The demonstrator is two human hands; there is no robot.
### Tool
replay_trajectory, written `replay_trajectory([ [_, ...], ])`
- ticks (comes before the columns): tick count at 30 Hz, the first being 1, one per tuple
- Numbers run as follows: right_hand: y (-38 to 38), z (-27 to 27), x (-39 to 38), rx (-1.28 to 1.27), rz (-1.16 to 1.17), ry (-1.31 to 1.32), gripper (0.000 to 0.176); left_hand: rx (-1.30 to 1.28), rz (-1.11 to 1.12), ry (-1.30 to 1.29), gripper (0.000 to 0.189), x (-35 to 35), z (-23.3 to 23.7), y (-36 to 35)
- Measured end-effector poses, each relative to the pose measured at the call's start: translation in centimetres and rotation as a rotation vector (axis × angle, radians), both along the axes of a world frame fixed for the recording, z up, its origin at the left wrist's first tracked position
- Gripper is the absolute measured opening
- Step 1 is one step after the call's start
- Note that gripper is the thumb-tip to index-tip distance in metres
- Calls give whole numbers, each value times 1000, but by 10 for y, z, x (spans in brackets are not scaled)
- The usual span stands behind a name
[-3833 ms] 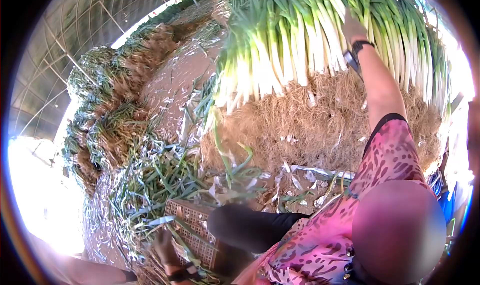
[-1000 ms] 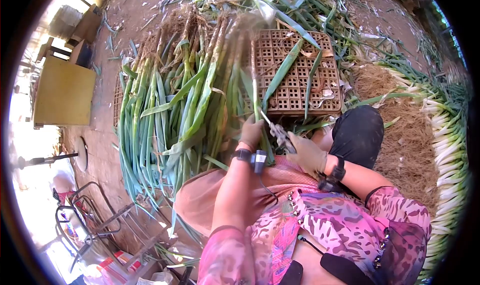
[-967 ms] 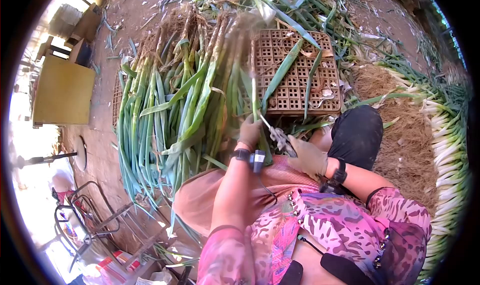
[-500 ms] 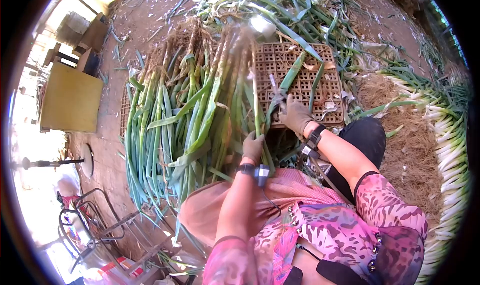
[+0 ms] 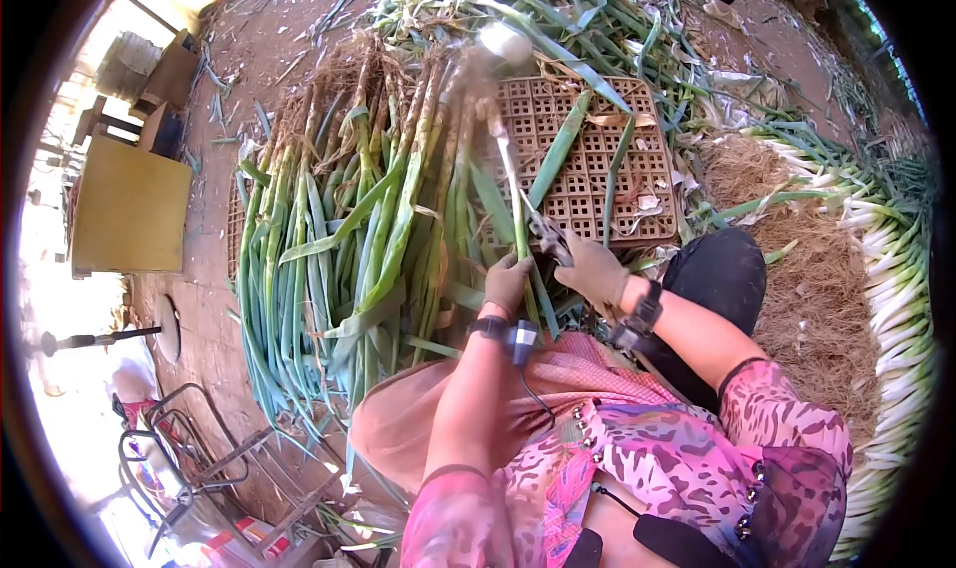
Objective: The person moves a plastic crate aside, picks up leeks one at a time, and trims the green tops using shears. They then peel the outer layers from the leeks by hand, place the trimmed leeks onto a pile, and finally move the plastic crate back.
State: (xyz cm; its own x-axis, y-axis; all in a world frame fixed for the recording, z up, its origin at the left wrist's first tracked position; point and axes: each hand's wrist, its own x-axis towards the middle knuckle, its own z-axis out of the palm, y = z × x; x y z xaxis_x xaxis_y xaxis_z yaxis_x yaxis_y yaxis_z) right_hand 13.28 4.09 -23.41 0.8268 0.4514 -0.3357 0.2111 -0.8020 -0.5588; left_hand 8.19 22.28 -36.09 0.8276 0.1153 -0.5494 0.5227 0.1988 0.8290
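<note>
My gloved left hand (image 5: 506,287) is closed around the leafy part of a long green onion (image 5: 515,192), whose white shank points away from me. My gloved right hand (image 5: 592,271) grips what looks like an air blow gun (image 5: 550,237), with its thin nozzle beside the stalk. Left of the held stalk lies a thick pile of unpeeled green onions (image 5: 368,200), roots at the far end. Under and beyond my hands is an upturned-looking tan plastic crate (image 5: 597,175) with loose leaves on it. The stalk's root end is blurred.
A heap of stripped leaves (image 5: 588,30) covers the ground beyond the crate. At right, white-stemmed green onions (image 5: 896,299) lie in a long row beside a mat of roots (image 5: 817,289). A yellow board (image 5: 134,205) and a metal-framed cart (image 5: 189,449) stand at left.
My right hand and the blow gun have come down closer to my left hand. The held stalk's shank now shows white. A dark object has entered at the top right.
</note>
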Motion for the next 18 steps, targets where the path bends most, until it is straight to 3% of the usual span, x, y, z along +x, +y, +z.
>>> replay_trajectory([
  [7,56,11,89,-80,-105,-25,46,74,25,-75,40,-14,34,-5],
  [10,55,20,67,-185,274,-201,42,321,-109,-38,41,-12,67,-11],
  [11,49,14,62,-184,266,-175,39,417,-202,-127,46,-8,51,-11],
  [14,26,1,75,-302,49,-161,37,727,-257,-262,51,11,78,3],
  [16,10,3,74,-233,-142,-18,51,1213,-223,-164,54,26,104,35],
  [18,1,2,62,-249,-87,1,56,1252,-214,37,52,33,90,70],
])
